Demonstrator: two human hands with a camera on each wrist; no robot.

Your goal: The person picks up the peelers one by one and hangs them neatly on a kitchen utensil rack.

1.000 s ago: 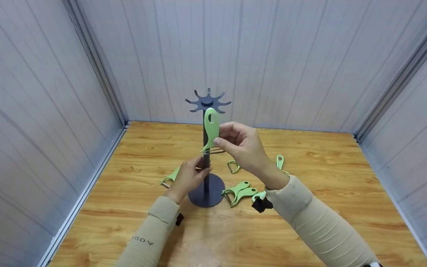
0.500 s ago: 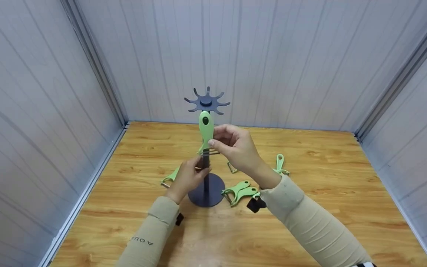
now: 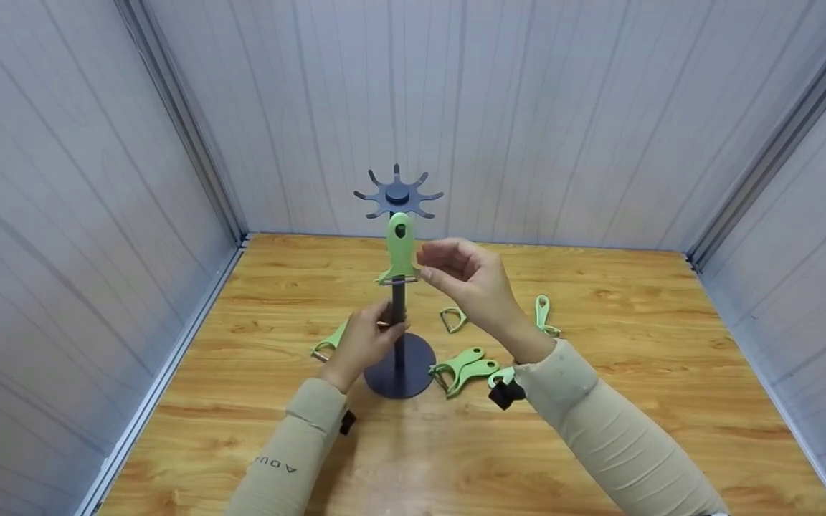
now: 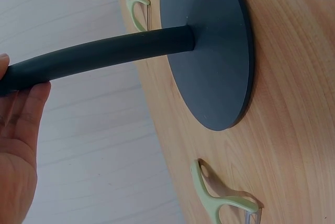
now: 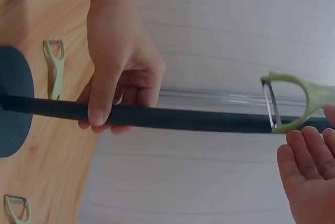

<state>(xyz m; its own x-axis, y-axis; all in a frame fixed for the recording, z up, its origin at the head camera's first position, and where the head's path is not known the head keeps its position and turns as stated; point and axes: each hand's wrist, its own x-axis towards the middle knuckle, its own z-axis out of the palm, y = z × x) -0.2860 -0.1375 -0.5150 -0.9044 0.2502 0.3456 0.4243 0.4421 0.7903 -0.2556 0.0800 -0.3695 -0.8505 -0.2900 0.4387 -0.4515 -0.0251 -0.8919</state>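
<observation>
A dark metal stand [image 3: 399, 308] has a round base and a ring of short hooks on top. My left hand [image 3: 364, 344] grips its pole, and in the left wrist view that hand [image 4: 21, 130] curls round the upper part of the pole. A green Y-shaped peeler [image 3: 401, 251] hangs upright at the front hook, its blade end down against the pole. My right hand [image 3: 474, 283] is just right of this peeler, thumb and fingers loosely bent and a small gap from the handle. In the right wrist view the fingers [image 5: 298, 161] lie right beside the peeler.
Several green peelers lie on the wooden table: one left of the base [image 3: 328, 345], a pair [image 3: 464, 371] right of it, one behind my right wrist [image 3: 454, 319] and one farther right [image 3: 542, 315]. Pale panel walls [image 3: 563, 122] enclose the table at back and sides.
My right hand has brought the peeler left to the front hook, let go of it and drawn slightly right. The left hand has stayed on the pole.
</observation>
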